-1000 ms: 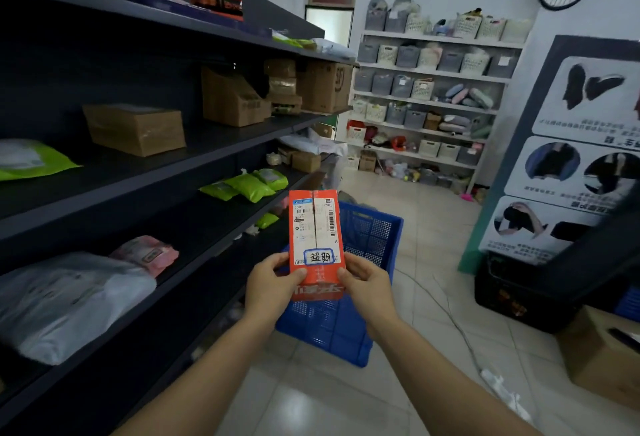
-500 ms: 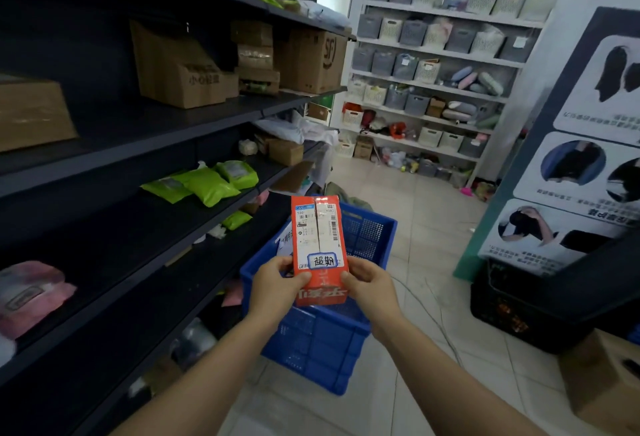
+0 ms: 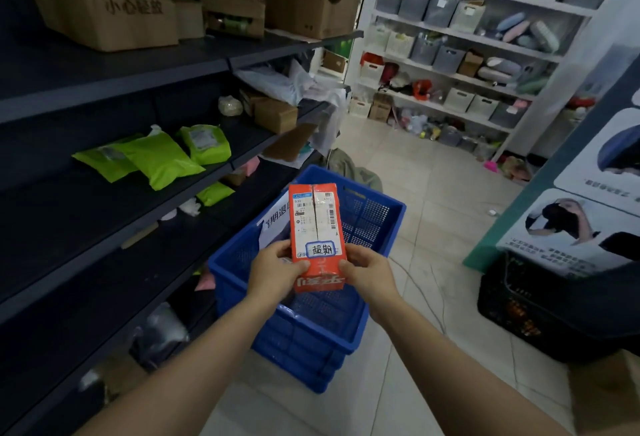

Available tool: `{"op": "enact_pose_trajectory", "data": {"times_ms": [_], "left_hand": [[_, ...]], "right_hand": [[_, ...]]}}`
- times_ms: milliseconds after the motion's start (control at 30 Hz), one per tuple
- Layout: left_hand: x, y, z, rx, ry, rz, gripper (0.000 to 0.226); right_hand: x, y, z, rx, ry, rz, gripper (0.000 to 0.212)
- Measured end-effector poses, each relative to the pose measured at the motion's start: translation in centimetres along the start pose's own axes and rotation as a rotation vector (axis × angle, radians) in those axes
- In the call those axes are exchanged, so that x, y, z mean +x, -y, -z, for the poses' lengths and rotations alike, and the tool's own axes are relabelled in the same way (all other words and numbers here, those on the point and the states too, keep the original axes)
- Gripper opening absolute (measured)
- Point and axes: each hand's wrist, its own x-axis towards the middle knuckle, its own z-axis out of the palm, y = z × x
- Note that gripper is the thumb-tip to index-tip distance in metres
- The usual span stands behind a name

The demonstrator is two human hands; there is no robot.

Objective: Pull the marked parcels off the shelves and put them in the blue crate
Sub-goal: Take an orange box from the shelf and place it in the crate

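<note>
Both hands, the left hand (image 3: 277,271) and right hand (image 3: 369,271), still grip the orange parcel (image 3: 317,227), now carried lower over the blue crate (image 3: 374,227), closer than before.

The parcel (image 3: 317,227) sits between both hands, above the crate (image 3: 304,324) — shelves (image 3: 138,186) to its left.

The dark shelves (image 3: 69,82) are running along the left. The upper one is carrying cardboard boxes (image 3: 100,2), while the one below is holding three green mailer bags (image 3: 159,158) lying side by side and a small brown box (image 3: 275,116) farther along. The tiled floor (image 3: 433,220) is bearing the blue crate (image 3: 304,342) just beside the shelves, and a black crate (image 3: 512,317) is sitting well apart on the right.
</note>
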Motion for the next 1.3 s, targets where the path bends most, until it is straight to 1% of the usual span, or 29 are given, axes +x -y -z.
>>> {"op": "enact_pose_trajectory", "data": {"times_ms": [167, 400, 567, 700, 833, 1033, 1200, 1300], "left_hand": [[4.8, 1.5, -5.4, -0.016, -0.121, 0.061, 0.041], [10.2, 4.7, -11.2, -0.015, -0.252, 0.224, 0.042], [14.9, 7.9, -13.5, -0.032, -0.320, 0.340, 0.030], [18.9, 11.7, -15.1, -0.044, -0.380, 0.423, 0.034], [21.6, 15.4, -17.2, -0.117, -0.450, 0.538, 0.041], [23.9, 20.0, -20.8, -0.185, -0.579, 0.671, 0.034], [26.0, 24.2, -24.2, -0.192, -0.700, 0.782, 0.030], [27.2, 27.2, -26.7, -0.206, -0.779, 0.836, 0.024]], "right_hand": [[7.7, -1.7, 2.9, -0.055, 0.131, 0.005, 0.036], [16.5, -3.9, 5.0, -0.182, 0.279, -0.058, 0.037], [23.1, -6.3, 4.1, -0.284, 0.348, -0.132, 0.035], [28.0, -8.6, 2.7, -0.349, 0.419, -0.150, 0.033], [32.5, -11.3, 1.6, -0.414, 0.494, -0.187, 0.034], [37.3, -16.2, 0.5, -0.494, 0.638, -0.248, 0.042], [41.7, -21.1, -0.6, -0.582, 0.794, -0.217, 0.034], [44.2, -24.5, -1.0, -0.613, 0.843, -0.224, 0.029]]}}
